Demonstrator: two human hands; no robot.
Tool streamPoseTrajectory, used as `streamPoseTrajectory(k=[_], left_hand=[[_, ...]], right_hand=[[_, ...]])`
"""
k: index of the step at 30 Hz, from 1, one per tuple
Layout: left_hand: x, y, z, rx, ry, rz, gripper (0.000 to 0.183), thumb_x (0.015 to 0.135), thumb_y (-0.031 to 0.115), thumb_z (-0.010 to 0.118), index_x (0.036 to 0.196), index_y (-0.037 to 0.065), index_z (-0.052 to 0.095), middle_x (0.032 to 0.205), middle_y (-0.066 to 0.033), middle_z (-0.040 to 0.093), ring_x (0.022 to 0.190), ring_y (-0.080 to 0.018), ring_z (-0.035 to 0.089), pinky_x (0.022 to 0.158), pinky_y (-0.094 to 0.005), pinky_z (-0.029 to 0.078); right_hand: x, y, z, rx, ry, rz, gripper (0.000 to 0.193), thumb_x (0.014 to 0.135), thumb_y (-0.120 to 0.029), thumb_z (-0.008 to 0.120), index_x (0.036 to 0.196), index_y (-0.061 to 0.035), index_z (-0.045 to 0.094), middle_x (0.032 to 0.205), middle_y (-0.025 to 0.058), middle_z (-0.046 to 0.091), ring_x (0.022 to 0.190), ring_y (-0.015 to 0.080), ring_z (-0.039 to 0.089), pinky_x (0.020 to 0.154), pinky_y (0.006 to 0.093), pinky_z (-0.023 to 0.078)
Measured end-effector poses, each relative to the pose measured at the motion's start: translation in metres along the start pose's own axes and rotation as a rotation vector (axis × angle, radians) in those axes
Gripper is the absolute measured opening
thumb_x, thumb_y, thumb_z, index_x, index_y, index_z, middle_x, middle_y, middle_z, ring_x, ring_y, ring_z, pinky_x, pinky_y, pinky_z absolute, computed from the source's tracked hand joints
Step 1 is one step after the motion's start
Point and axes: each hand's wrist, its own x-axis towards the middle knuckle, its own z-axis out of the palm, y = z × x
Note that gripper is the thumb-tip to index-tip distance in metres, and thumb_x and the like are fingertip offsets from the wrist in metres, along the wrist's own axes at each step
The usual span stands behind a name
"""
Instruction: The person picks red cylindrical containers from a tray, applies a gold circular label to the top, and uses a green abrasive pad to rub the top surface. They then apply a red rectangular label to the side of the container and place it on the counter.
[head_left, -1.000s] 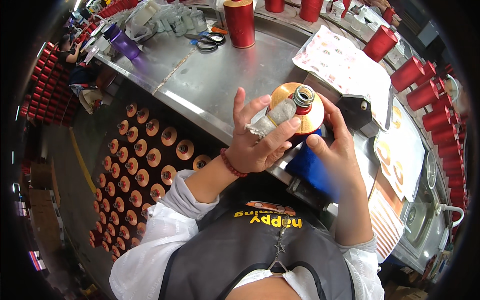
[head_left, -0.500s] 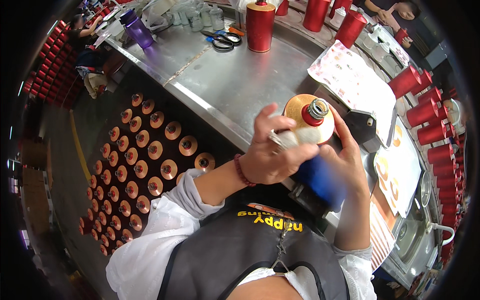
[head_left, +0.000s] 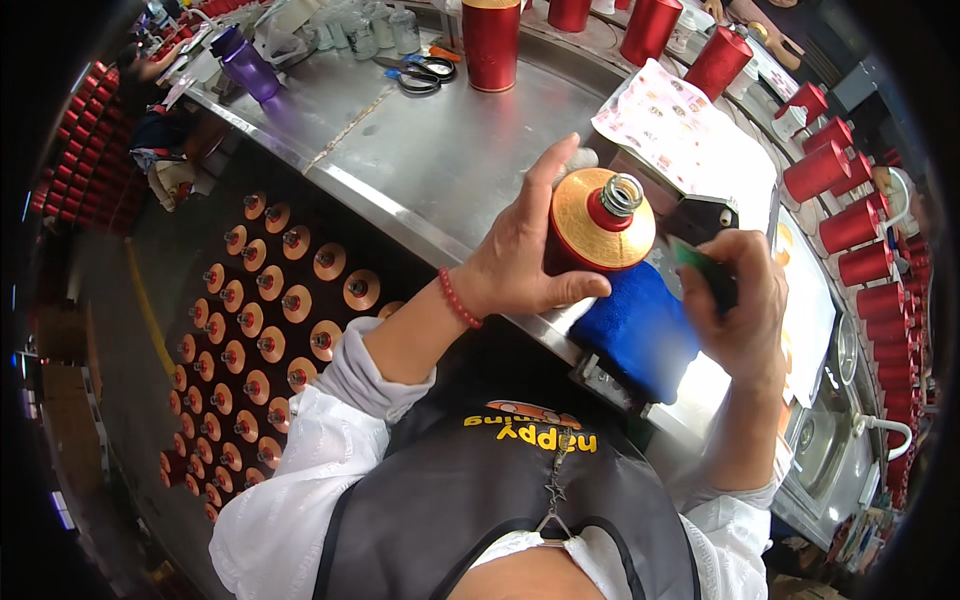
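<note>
My left hand is wrapped round a red bottle with a gold shoulder and a clear glass neck, its thumb along the near side. A whitish covering shows on one of its fingers behind the bottle. Just to the right, my right hand is closed on a small flat piece, green at the tip and dark toward the fingers; its kind is unclear. This piece is apart from the bottle. Below the bottle, a bright blue cloth drapes over the table's edge, partly blurred.
Many gold-topped bottles stand at lower left. On the metal table are scissors, a purple bottle and another red bottle. Printed paper lies right; a sink and a line of red bottles stand beyond.
My left hand has gone from in front of the bottle to gripping its left side. My right hand has left the bottle and moved right, now showing the green-tipped piece.
</note>
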Motion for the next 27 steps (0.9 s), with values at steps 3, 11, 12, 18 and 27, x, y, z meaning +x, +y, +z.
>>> streamPoseTrajectory(k=[3, 11, 12, 18, 27], left_hand=[[0.0, -0.003, 0.002, 0.06, -0.028, -0.037, 0.115, 0.074, 0.055, 0.085, 0.151, -0.003, 0.022, 0.136, -0.0246, 0.05, 0.125, -0.0363, 0.054, 0.107, -0.0419, 0.043], [-0.002, -0.009, 0.005, 0.004, -0.002, -0.038, 0.107, 0.07, 0.044, 0.09, 0.147, 0.0, 0.031, 0.136, -0.022, 0.051, 0.123, -0.0347, 0.055, 0.106, -0.0418, 0.044], [-0.004, -0.007, 0.004, -0.028, 0.0, -0.049, 0.106, 0.07, 0.044, 0.09, 0.147, 0.0, 0.031, 0.136, -0.0222, 0.051, 0.123, -0.0348, 0.055, 0.106, -0.0417, 0.044], [-0.019, 0.004, 0.009, -0.139, 0.002, -0.006, 0.106, 0.073, 0.036, 0.091, 0.15, -0.001, 0.028, 0.143, -0.017, 0.046, 0.131, -0.0279, 0.051, 0.11, -0.0398, 0.041], [-0.024, 0.029, -0.006, -0.157, -0.073, -0.002, 0.108, 0.073, 0.049, 0.086, 0.151, 0.005, 0.025, 0.139, -0.0228, 0.048, 0.129, -0.0379, 0.051, 0.111, -0.0442, 0.04]], right_hand=[[0.033, -0.019, 0.004, -0.232, -0.132, -0.364, 0.021, 0.071, -0.013, 0.073, 0.087, -0.0109, 0.06, 0.079, 0.0018, 0.058, 0.078, 0.0221, 0.056, 0.078, 0.0374, 0.046], [0.032, -0.015, 0.014, -0.218, 0.02, -0.496, 0.022, 0.067, -0.017, 0.071, 0.089, -0.0132, 0.067, 0.084, -0.0021, 0.056, 0.078, 0.0193, 0.054, 0.079, 0.0372, 0.042], [0.029, -0.011, 0.022, -0.207, 0.047, -0.473, 0.028, 0.066, -0.017, 0.073, 0.093, -0.0126, 0.07, 0.082, -0.0008, 0.058, 0.076, 0.0197, 0.055, 0.077, 0.0368, 0.041], [-0.013, -0.032, 0.021, 0.418, 0.128, 0.277, 0.011, 0.089, -0.01, 0.07, 0.095, -0.0016, 0.065, 0.078, 0.0057, 0.061, 0.069, 0.0156, 0.052, 0.064, 0.0285, 0.043], [-0.018, 0.015, 0.026, 0.062, 0.224, 0.398, 0.018, 0.097, -0.018, 0.062, 0.1, -0.0007, 0.059, 0.09, 0.0052, 0.06, 0.078, 0.0121, 0.055, 0.07, 0.0256, 0.045]])
